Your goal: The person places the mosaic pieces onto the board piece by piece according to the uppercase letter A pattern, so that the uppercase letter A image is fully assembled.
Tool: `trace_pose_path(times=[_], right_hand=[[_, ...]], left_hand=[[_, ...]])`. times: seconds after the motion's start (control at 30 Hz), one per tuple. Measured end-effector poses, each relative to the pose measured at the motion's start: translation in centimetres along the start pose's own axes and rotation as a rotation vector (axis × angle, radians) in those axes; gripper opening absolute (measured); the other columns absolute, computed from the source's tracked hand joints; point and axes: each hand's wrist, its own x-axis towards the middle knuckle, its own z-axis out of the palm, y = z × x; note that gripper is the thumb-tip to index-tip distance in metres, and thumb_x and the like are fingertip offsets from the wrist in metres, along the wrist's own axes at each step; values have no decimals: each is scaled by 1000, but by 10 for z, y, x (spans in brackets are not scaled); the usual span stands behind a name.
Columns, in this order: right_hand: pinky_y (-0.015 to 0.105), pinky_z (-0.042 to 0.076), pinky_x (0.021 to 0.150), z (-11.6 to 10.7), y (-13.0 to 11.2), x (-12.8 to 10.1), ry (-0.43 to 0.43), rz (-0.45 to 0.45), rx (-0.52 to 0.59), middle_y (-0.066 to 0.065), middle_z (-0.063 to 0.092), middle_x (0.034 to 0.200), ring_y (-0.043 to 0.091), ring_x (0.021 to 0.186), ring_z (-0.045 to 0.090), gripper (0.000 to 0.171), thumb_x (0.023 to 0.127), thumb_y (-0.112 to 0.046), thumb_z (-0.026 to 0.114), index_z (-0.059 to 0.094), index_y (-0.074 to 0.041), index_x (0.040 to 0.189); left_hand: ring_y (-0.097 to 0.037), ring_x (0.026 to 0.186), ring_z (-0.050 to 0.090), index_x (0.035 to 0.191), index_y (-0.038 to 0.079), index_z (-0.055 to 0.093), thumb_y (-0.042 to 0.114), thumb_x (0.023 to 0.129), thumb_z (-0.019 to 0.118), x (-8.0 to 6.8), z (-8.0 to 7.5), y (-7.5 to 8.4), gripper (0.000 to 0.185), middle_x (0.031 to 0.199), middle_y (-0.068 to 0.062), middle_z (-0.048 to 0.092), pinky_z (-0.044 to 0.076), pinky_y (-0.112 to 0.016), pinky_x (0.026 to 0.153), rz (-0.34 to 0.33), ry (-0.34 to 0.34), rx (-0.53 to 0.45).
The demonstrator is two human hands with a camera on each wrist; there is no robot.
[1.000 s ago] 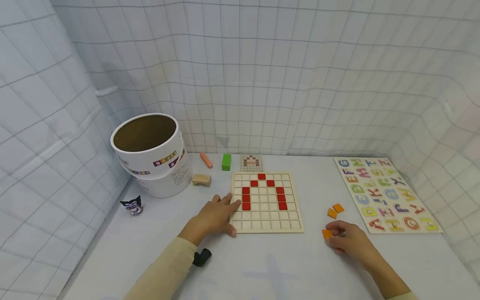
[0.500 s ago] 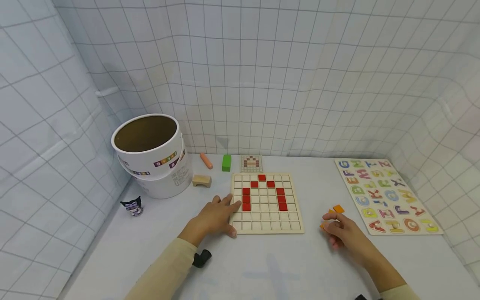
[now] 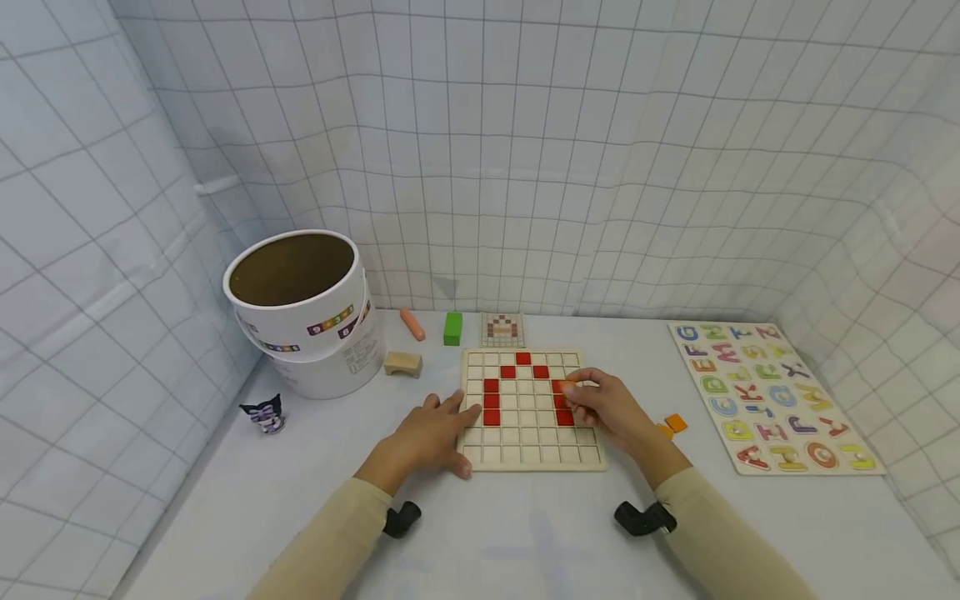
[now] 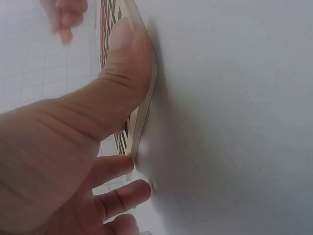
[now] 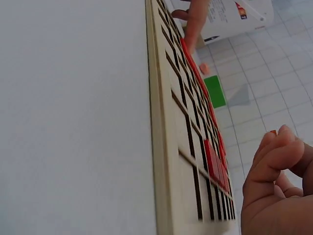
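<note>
A square wooden grid board (image 3: 528, 455) lies on the white table, with red square tiles (image 3: 522, 358) set in an arch shape in its cells. My left hand (image 3: 427, 435) rests at the board's left edge, fingers spread over it; the left wrist view shows the thumb (image 4: 122, 63) pressed along the rim. Over the board's right side, my right hand (image 3: 611, 410) pinches an orange square tile (image 3: 567, 384) between thumb and fingertips, overlapping the red column. In the right wrist view the fingers hide most of this tile. Two more orange tiles (image 3: 676, 422) lie right of the board, partly behind the right wrist.
Behind the board lies a small pattern card (image 3: 502, 331), beside a green block (image 3: 453, 329), an orange stick (image 3: 412, 324) and a wooden arch block (image 3: 403, 364). A white bucket (image 3: 330, 367) and small figure (image 3: 265, 414) stand left; an alphabet puzzle (image 3: 806, 468) lies right.
My right hand has picked up an orange tile from the table and carried it left and away from me, over the board. The left hand stays in place.
</note>
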Motion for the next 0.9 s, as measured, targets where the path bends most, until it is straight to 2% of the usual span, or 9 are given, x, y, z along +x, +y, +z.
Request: trace_pose_path(times=[0.13,0.23,0.37,0.43,0.53,0.63,0.73,0.8,0.9], right_hand=[[18,46,53,30,-3,20,-67,19,-113,9,66,85,11,59,54,44,98,-10,66,48,0,138],[22,44,52,48,-3,31,-89,-10,-308,7,61,80,13,56,51,38,95,-10,69,57,-3,131],[28,45,60,66,-5,38,-53,-73,-650,4,61,84,18,67,54,26,90,-12,75,67,-11,115],[31,48,66,73,-8,38,-27,-90,-779,4,64,88,19,77,57,23,88,-13,76,69,-13,111],[32,48,67,79,-9,40,-8,-100,-872,3,65,90,21,80,57,23,87,-11,76,70,-13,109],[32,48,67,80,-8,38,1,-108,-884,2,65,89,20,79,57,26,87,-12,76,71,-12,112],[32,47,65,67,-8,27,4,-128,-812,3,63,86,20,76,56,30,89,-15,76,70,-12,119],[32,46,64,49,-9,14,20,-138,-729,5,62,87,20,75,55,34,91,-18,75,69,-12,125],[30,44,58,7,-10,-10,57,-154,-593,9,59,91,20,69,53,40,94,-18,73,64,-6,131]], left_hand=[[-37,136,40,156,24,44,49,71,88,-1,0,0,99,166,-13,30,40,-53,108,-7,4,-5],[-37,136,40,156,24,44,49,71,87,0,1,-1,99,166,-12,30,40,-54,108,-8,6,-10],[-38,135,40,156,24,44,50,71,87,0,1,-2,99,166,-13,30,40,-54,109,-1,5,-9],[-38,135,40,156,25,44,51,72,87,1,2,-2,98,166,-13,30,40,-54,109,6,5,0],[-38,134,41,156,25,45,51,72,87,1,1,-2,98,166,-13,31,40,-54,108,11,8,11],[-39,135,41,156,25,45,51,72,87,1,2,-2,98,166,-13,31,40,-54,108,8,10,11],[-38,135,41,156,25,44,51,72,86,1,3,-3,98,166,-12,30,40,-54,108,6,8,7],[-37,134,41,156,24,44,51,72,87,0,2,-2,98,166,-13,30,41,-53,108,10,8,8],[-37,134,41,156,24,44,50,72,87,-1,1,-2,98,166,-13,30,41,-53,108,10,9,10]])
